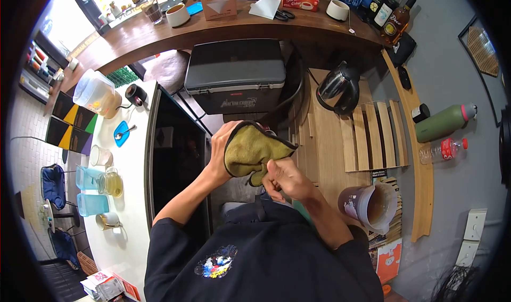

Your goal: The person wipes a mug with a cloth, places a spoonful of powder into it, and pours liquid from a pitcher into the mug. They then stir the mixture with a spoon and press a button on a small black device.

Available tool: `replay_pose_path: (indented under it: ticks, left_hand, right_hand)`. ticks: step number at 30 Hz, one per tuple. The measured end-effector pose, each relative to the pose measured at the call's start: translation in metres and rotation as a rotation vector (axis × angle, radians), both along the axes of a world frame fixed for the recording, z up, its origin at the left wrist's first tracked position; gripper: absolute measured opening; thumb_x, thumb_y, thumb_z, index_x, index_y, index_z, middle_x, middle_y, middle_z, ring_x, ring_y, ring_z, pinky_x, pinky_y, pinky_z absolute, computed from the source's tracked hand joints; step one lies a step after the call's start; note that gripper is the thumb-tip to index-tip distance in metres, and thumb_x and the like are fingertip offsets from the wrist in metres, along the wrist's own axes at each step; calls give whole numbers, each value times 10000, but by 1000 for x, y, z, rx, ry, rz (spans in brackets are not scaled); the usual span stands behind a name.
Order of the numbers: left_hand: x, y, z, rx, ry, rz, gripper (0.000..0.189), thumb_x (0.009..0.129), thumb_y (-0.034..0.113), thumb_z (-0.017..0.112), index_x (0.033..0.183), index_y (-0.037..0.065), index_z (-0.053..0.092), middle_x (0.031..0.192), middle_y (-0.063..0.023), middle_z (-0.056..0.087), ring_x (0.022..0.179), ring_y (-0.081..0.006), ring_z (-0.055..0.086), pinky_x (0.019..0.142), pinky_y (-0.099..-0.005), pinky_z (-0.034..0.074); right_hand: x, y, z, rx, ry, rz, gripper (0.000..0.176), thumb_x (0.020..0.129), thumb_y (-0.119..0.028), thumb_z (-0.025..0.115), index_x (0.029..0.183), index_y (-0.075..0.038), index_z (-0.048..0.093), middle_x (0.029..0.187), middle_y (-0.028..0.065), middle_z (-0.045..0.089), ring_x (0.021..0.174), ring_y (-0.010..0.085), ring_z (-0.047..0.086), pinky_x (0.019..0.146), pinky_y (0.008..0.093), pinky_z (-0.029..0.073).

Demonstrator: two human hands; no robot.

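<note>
An olive-green cleaning cloth (250, 150) with dark edging is bunched up in front of my chest. My left hand (219, 149) is closed round its left side, fingers mostly hidden behind the fabric. On the lower right, my right hand (287, 179) grips the same cloth with thumb and curled fingers. Whether the cloth wraps some object cannot be made out. To the right of my hands, a steel electric kettle (339, 89) stands on a wooden surface beside a slatted wooden rack (375, 134).
A white counter (136, 195) at left bears a glass pitcher (110, 185), blue containers (91, 204) and a spoon on a blue tray (122, 134). Ahead are a dark cooler box (235, 73) and a wooden bar (234, 28). A brown-filled jug (375, 206) and a green bottle (444, 122) stand right.
</note>
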State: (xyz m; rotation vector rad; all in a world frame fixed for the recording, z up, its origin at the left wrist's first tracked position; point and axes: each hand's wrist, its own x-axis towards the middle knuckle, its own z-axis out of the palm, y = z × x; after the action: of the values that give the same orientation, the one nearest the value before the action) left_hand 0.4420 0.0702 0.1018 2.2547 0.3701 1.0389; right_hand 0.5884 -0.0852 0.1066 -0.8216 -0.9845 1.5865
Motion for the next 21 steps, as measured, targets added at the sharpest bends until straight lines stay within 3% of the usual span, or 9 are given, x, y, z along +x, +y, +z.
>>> replay_pose_path:
  ticks: [5,7,8,10,11,13,17,19,21]
  left_hand:
    - [2,-2,42,226,78,89,396,640,193,795,993,43,694,988,-95,716,909,-290,684,847,-395,523]
    - [3,-3,50,362,83,112,317,673,168,759,965,63,690,954,-86,704,904,-289,685,829,-396,528]
    - [2,0,48,364,83,112,317,673,168,759,965,63,690,954,-86,704,904,-289,685,829,-396,528]
    - [-3,10,40,509,76,167,441,646,279,751,1043,97,686,985,-80,691,916,-297,678,835,-417,530]
    - [-7,14,35,574,62,186,459,655,305,775,1042,76,678,982,-91,694,899,-309,683,828,-431,537]
    - [-8,10,43,519,23,190,484,652,326,797,1039,62,674,978,-97,695,890,-312,685,823,-432,540]
    - [-12,11,39,402,-75,202,605,567,287,890,1070,41,662,978,-122,701,874,-314,693,805,-418,547]
    - [-16,11,28,237,-149,173,665,508,184,885,1116,45,657,993,-135,710,876,-312,699,789,-394,553]
    - [-17,11,23,211,-171,155,660,514,182,886,1117,40,657,992,-138,711,876,-311,701,785,-387,556]
  right_hand:
    - [-5,-2,22,45,-332,-56,441,1080,-327,487,796,-10,605,576,37,553,485,148,537,480,289,419]
    - [-9,-1,30,206,-782,-260,246,1003,-243,615,892,-28,661,674,88,616,598,226,603,572,346,452]
    - [-9,1,29,208,-782,-261,246,1003,-243,615,892,-28,661,674,88,616,598,226,603,572,346,452]
    - [-8,5,24,587,-1250,-467,146,917,-195,669,978,-66,700,849,122,677,747,305,647,672,413,482]
    - [-7,2,19,586,-1249,-471,146,917,-195,669,978,-66,700,849,122,677,747,305,647,672,413,482]
    - [-2,-9,9,599,-1497,-447,173,880,-194,685,1012,-83,701,961,118,697,846,314,668,748,470,489]
    - [20,-9,7,660,-1409,-359,205,867,-214,704,1022,-78,712,977,115,708,898,327,675,826,501,490]
    - [23,-9,13,662,-1333,-490,218,821,-177,745,998,-50,726,977,135,708,945,339,676,861,487,500]
    - [29,-12,3,653,-1284,-570,231,802,-142,752,1007,-39,726,1003,149,708,977,348,675,880,469,505]
